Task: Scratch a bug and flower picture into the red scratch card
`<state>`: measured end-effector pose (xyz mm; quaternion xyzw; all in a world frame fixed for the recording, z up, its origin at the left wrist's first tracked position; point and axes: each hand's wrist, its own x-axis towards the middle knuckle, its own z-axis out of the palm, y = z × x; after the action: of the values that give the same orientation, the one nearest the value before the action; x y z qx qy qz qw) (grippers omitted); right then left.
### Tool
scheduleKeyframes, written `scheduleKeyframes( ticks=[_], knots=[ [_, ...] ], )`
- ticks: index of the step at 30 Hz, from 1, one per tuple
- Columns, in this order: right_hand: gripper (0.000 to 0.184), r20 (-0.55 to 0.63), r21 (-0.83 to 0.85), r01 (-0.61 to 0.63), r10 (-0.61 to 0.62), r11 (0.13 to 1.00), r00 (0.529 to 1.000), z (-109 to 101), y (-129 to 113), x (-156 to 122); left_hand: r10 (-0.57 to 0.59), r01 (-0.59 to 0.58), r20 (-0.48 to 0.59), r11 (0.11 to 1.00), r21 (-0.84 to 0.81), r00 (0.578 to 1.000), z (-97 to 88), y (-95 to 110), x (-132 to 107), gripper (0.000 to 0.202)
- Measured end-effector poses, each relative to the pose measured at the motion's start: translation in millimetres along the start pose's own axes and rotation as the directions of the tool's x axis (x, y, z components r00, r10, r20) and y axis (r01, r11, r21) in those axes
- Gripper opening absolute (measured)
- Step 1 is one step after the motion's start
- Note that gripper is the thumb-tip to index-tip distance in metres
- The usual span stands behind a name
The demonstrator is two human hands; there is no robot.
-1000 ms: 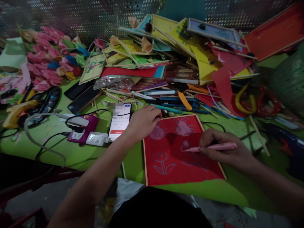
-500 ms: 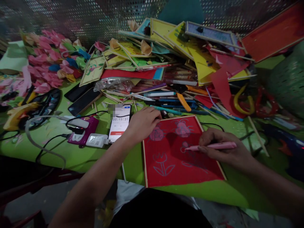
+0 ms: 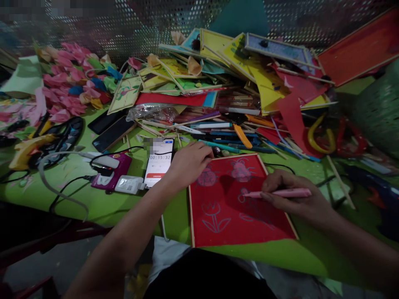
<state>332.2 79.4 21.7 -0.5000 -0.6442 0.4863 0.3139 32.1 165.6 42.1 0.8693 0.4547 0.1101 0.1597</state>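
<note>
A red board (image 3: 226, 241) edged with thin wooden strips lies in front of me. Two pink-coloured ladybug-like drawings sit along its top, and a tulip outline (image 3: 213, 222) is at lower left. My right hand (image 3: 296, 203) pinches a pink marker (image 3: 291, 192), its tip at a small round flower outline (image 3: 241, 197) right of the board's middle. Part of that drawing lies in the hand's shadow. My left hand (image 3: 190, 162) rests over the board's upper left corner, fingers stretched loosely along the top edge; their undersides are hidden.
Left of the board are a phone showing a timer (image 3: 157, 166) and a purple power strip (image 3: 114, 170) with cables. Behind are pens, sticks, an orange cutter (image 3: 242, 136) and stacked framed pictures (image 3: 274, 47). Pink paper petals (image 3: 64, 83) pile at left; a glue gun (image 3: 382, 199) lies right.
The view has shifted slightly. Both hands keep their places on the board, and the marker tip stays at the same flower outline. The phone timer has advanced one second.
</note>
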Motion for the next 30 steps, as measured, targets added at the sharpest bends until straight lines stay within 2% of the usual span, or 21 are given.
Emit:
scheduleKeyframes(
  ticks=[11, 21, 30],
  knots=[
    [0.029, 0.011, -0.056, 0.028, -0.028, 0.998, 1.000, 1.1, 0.6, 1.6, 0.010, -0.010, -0.010, 1.000, 0.008, 1.000, 1.7, -1.2, -0.3, 0.014],
    [0.020, 0.057, -0.053, 0.048, -0.045, 0.997, 0.997, 1.5, -2.7, 2.7, 0.012, -0.012, -0.017, 1.000, 0.002, 1.000, 2.9, -2.4, -0.2, 0.013],
    [0.022, 0.106, -0.056, 0.050, -0.044, 0.997, 0.993, 0.3, -2.0, 2.0, 0.006, -0.006, -0.006, 1.000, 0.004, 1.000, 2.2, -2.1, -0.3, 0.013]
  ],
)
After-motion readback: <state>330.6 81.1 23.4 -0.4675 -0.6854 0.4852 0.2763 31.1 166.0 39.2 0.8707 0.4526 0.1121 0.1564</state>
